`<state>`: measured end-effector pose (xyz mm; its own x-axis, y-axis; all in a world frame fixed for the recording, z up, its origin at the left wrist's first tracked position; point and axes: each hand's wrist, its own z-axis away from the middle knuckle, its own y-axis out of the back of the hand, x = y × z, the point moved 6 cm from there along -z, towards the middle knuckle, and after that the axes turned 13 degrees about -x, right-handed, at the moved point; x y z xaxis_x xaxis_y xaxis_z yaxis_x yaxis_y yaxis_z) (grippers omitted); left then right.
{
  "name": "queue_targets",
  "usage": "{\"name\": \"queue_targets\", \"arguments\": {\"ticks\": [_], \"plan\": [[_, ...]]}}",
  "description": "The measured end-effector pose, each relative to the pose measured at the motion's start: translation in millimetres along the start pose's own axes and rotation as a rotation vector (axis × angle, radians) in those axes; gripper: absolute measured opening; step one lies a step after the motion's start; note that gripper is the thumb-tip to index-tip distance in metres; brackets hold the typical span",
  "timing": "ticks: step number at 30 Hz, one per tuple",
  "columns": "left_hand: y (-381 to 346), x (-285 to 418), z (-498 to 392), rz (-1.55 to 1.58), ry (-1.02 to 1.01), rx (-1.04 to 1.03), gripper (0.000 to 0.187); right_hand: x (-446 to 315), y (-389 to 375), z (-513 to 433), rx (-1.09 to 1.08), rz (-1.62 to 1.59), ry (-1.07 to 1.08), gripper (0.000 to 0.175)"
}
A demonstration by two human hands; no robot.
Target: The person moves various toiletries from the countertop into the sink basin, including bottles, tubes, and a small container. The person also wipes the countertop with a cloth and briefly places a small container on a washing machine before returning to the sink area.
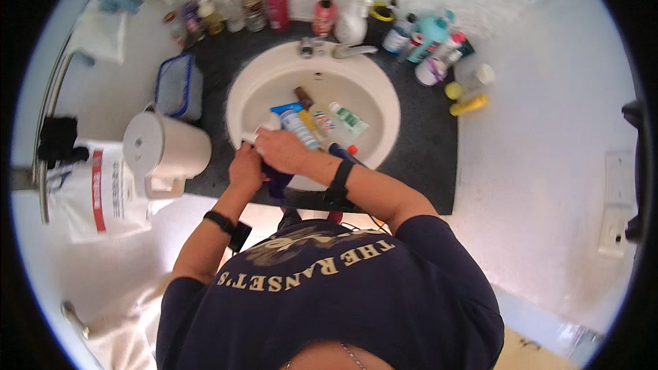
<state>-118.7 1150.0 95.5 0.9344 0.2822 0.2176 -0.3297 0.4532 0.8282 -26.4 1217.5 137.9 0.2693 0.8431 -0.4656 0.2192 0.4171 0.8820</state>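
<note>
My left hand (245, 168) is at the front left rim of the white oval sink (389, 113), gripping a dark purple cloth (277, 185) that hangs over the rim. Close against it, my right hand (282, 150) has its fingers closed around a small white object (268, 124), mostly hidden by the fingers. In the basin beyond lie a blue and white tube (298, 126), a green and white tube (349, 117), a clear bottle (323, 119) with a coloured label and a brown item (303, 96). A dark blue handle-like item (345, 154) passes beneath my right forearm.
A lidded white pitcher (180, 146) and a blue-rimmed plastic container (193, 90) stand left on the black countertop (426, 164). The faucet (354, 50) is at the back. Several bottles, among them a red pump bottle (278, 10) and a white spray bottle (352, 23), line the wall.
</note>
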Motion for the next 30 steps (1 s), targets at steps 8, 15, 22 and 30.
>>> {"name": "queue_targets", "arguments": {"ticks": [8,15,22,30], "plan": [[1,-5,5,0.057,-0.106,0.116,0.055,5,-19,43,-0.140,-0.136,-0.041,0.052],[6,1,3,0.000,-0.119,0.141,0.054,21,-32,75,-0.258,-0.239,-0.044,0.059],[6,3,1,-0.003,-0.096,0.119,0.053,85,24,128,-0.114,-0.357,-0.348,0.052],[1,0,-6,-0.024,-0.059,0.102,0.057,224,219,301,0.861,0.201,-0.783,0.059]]}}
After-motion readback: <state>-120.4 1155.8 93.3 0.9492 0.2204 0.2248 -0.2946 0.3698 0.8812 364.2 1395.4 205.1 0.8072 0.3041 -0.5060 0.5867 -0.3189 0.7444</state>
